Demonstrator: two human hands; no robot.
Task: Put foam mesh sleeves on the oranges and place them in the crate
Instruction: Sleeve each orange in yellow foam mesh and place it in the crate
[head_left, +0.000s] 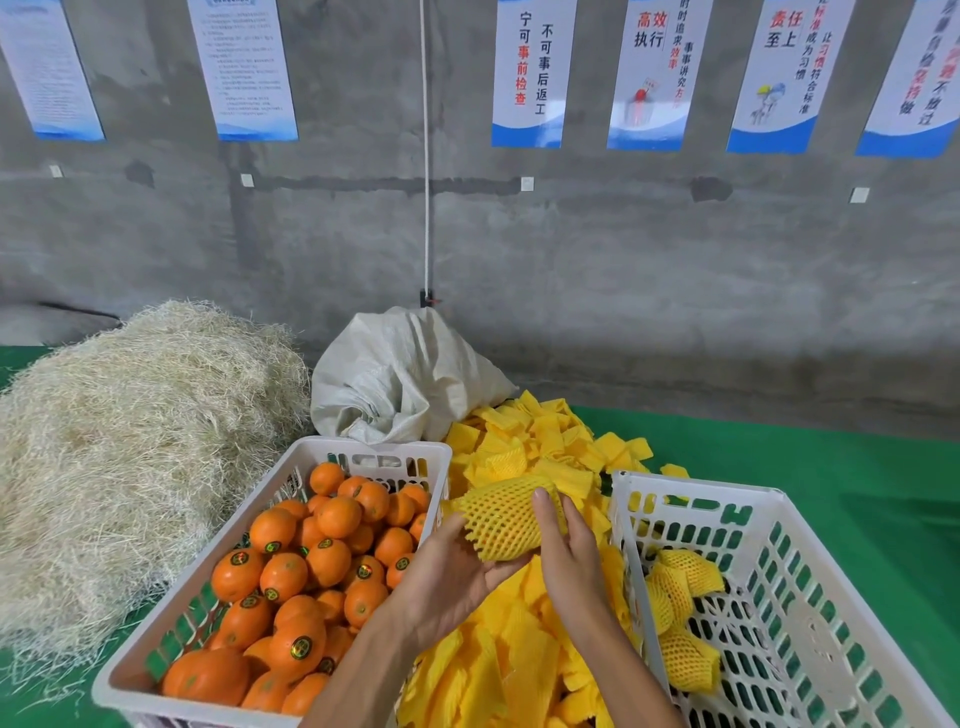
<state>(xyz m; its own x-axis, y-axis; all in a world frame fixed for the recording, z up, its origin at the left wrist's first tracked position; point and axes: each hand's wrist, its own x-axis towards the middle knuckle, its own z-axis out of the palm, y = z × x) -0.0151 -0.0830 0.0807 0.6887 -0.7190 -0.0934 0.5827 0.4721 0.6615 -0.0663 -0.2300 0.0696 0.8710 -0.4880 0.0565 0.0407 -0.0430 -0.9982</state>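
Left hand (447, 566): I see it cupped under the sleeved orange (506, 519), fingers curled round it.
Right hand (563, 551): gripping the same orange's right side.
Orange: held above the sleeve pile (524, 670), between both crates.
Right crate (779, 499): three sleeved oranges (680, 618) inside.
Left crate (363, 447): bare oranges (291, 577).

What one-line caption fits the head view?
Both hands hold a mesh-sleeved orange between the two crates.

Glossy oranges (291, 561), perforated white plastic crate (779, 519), yellow foam mesh (506, 525)
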